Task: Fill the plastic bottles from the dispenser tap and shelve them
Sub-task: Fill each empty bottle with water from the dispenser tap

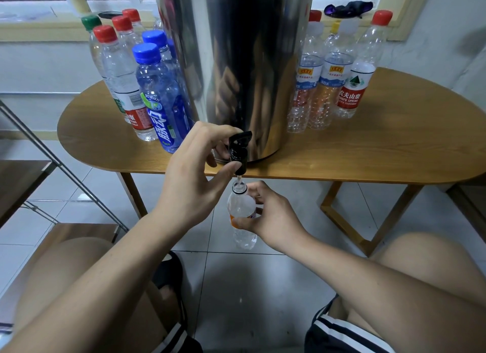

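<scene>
Tap [238, 152] pinched by left fingers [211, 132] | right fingers [253, 190] grip bottle [240, 206] | waterline seemingly hidden

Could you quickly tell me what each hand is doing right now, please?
Left hand: closed, gripping the black tap.
Right hand: closed, holding the uncapped bottle under the tap.

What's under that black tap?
An uncapped bottle, mouth just below the tap, gripped by the right hand. A thin stream runs in. Fingers hide part of its label.
</scene>
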A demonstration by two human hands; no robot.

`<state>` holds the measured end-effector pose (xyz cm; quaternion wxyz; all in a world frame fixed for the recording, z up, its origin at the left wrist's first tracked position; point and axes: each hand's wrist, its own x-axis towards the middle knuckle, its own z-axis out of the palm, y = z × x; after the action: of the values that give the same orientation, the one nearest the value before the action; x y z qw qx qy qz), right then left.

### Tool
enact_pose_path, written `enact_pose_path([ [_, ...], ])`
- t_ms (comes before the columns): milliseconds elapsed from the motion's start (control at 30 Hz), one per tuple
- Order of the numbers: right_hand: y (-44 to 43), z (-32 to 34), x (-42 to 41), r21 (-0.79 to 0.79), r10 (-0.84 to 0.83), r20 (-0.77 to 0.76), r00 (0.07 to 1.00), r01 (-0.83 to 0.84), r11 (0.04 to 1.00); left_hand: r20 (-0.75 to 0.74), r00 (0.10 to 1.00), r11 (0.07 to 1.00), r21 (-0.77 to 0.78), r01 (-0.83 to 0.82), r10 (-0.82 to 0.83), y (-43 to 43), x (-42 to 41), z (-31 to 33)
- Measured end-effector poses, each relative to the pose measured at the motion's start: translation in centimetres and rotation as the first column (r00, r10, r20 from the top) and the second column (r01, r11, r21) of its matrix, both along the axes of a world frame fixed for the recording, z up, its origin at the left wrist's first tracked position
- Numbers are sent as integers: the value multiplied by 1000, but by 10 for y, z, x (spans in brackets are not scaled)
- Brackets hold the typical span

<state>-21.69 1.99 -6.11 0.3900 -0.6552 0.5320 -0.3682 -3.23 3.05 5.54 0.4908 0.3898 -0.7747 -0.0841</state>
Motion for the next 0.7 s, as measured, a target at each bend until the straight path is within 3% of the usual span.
enact_pose_path([
  [700,0,1,1,2,0,12,1000,0,1000,0,1000,1000,-2,-1,1,0,0,0],
])
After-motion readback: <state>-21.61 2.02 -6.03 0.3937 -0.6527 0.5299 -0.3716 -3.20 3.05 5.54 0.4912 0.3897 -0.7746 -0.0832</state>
